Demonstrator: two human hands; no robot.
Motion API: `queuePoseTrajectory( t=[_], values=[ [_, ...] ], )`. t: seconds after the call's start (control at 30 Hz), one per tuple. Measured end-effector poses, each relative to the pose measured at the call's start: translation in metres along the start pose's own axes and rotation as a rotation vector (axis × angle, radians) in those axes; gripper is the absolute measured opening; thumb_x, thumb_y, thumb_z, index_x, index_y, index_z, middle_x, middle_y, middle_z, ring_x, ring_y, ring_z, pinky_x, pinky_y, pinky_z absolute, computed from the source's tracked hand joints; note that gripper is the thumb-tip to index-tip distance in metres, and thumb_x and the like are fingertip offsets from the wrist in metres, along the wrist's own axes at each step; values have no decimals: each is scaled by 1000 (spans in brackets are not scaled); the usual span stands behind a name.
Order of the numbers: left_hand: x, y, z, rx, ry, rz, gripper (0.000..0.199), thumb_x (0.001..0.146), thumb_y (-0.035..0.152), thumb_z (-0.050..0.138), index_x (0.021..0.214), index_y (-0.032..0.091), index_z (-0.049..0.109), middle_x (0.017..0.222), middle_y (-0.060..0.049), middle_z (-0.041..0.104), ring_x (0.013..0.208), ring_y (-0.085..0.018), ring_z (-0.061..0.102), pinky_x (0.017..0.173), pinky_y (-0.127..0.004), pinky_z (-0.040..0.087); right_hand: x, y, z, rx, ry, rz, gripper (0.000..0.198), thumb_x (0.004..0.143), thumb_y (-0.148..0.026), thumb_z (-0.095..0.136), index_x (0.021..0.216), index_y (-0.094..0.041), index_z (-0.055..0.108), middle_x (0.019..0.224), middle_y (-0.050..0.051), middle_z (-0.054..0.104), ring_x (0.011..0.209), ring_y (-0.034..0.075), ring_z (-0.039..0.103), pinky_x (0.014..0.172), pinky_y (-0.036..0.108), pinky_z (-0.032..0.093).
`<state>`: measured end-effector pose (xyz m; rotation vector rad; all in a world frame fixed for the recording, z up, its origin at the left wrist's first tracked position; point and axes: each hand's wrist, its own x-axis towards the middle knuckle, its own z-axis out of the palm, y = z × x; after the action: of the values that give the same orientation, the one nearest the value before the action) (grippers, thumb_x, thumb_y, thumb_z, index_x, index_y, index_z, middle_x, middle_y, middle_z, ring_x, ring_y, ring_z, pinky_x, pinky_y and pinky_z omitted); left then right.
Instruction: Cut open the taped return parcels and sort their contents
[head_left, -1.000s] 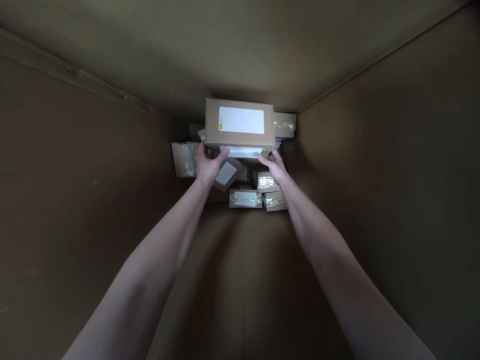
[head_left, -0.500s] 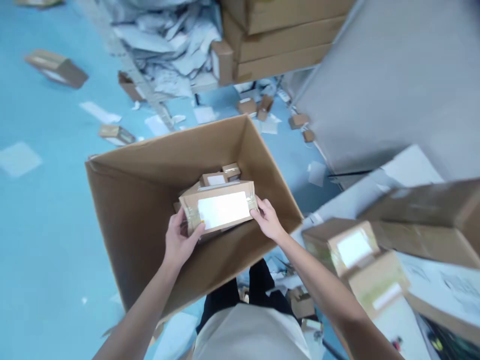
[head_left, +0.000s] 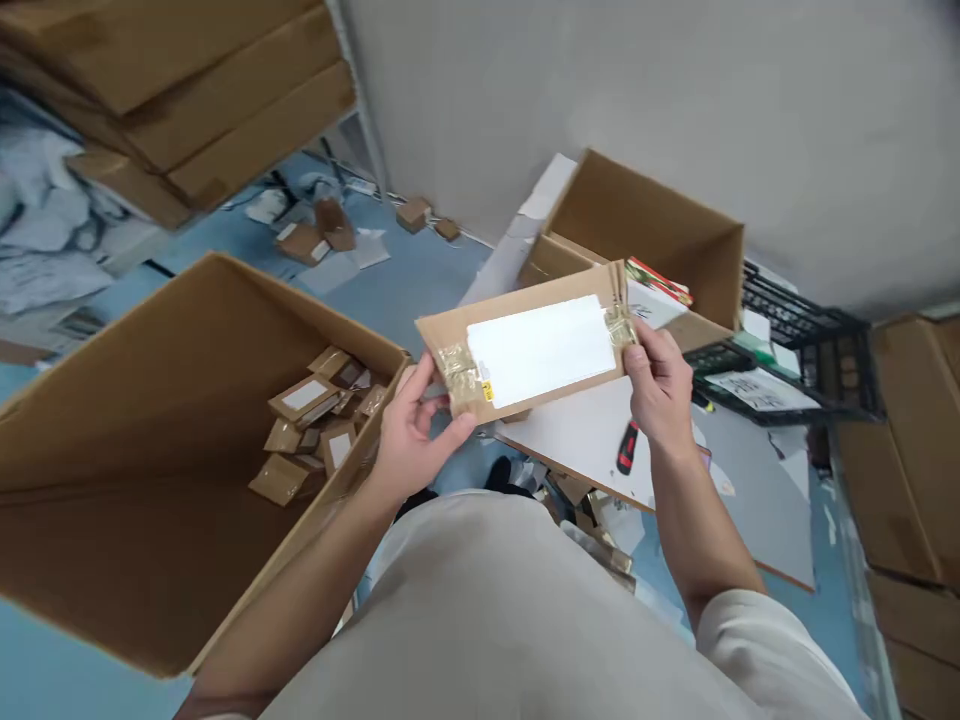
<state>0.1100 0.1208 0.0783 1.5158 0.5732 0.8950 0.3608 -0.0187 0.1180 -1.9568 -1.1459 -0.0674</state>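
Observation:
Between my two hands is a taped cardboard package [head_left: 536, 345] with a large white label and a small yellow mark. My left hand [head_left: 420, 430] grips its left end, thumb at the lower corner. At the other end, my right hand [head_left: 658, 380] pinches the taped edge. To the left stands a big open carton [head_left: 112, 360], with several small taped boxes [head_left: 304, 400] piled in its right corner. The held package is outside the carton, above the edge of a white table [head_left: 585, 445].
On the table are an open cardboard box [head_left: 652, 215], a red and black tool handle [head_left: 628, 447] and a black plastic crate [head_left: 810, 370]. Stacked cartons [head_left: 900, 440] stand at the right. Small boxes [head_left: 304, 242] and paper scraps litter the blue floor. A shelf at upper left bears large cartons [head_left: 225, 110].
Both hands have lifted the package out of the big carton and carried it right, toward the table. The view has swung right, so the carton now appears farther left.

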Motion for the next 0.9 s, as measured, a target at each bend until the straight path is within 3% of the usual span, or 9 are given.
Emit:
queuePoseTrajectory(
  t=[0.1,0.17,0.27,0.33,0.43,0.57,0.7,0.9],
  values=[
    [17,-20,88,8,-201,-76,78,74,40,72,143,24,40,123,-9,50,114,-23,52,87,-31,53,-49,68,-56,-35,126,178,46,93,-50,44,128,-24,60,93,5,61,85,19,52,83,39,43],
    [25,-46,140,75,-290,-134,77,73,41,73,142,23,42,117,-9,51,107,-21,53,83,-30,54,-86,109,-70,-52,183,330,49,92,-50,44,129,-21,59,90,5,59,83,19,52,81,37,44],
    [28,-96,200,212,-389,-216,72,74,41,71,138,22,46,111,-9,52,101,-21,54,84,-33,52,-140,159,-63,-50,246,548,54,91,-52,43,132,-18,56,88,5,55,81,18,52,79,35,45],
    [26,-131,225,323,-407,-251,71,72,39,72,136,21,49,104,-8,51,99,-21,54,90,-37,49,-169,185,-47,-18,261,651,56,92,-52,41,133,-17,55,90,6,54,83,19,52,79,35,46],
    [19,-175,242,438,-466,-316,67,70,35,72,133,19,53,99,-6,49,98,-21,55,97,-41,44,-199,215,-20,33,207,773,57,92,-53,38,135,-19,53,89,5,53,84,19,54,80,35,47],
    [13,-212,241,466,-501,-432,75,66,34,75,136,21,50,102,-5,49,105,-23,54,101,-41,41,-215,240,2,88,106,856,59,91,-54,39,138,-21,49,93,7,55,89,21,56,84,36,48],
    [12,-230,236,419,-481,-451,80,64,36,77,137,22,48,108,-6,50,113,-24,52,106,-42,37,-214,250,7,89,106,885,61,88,-56,44,134,-18,53,97,9,57,90,22,56,84,37,49],
    [2,-236,234,354,-415,-498,84,63,37,79,137,22,44,119,-10,48,115,-26,52,103,-45,41,-218,252,5,154,129,938,63,84,-58,49,131,-17,55,106,11,61,95,23,58,86,40,51]
  ],
)
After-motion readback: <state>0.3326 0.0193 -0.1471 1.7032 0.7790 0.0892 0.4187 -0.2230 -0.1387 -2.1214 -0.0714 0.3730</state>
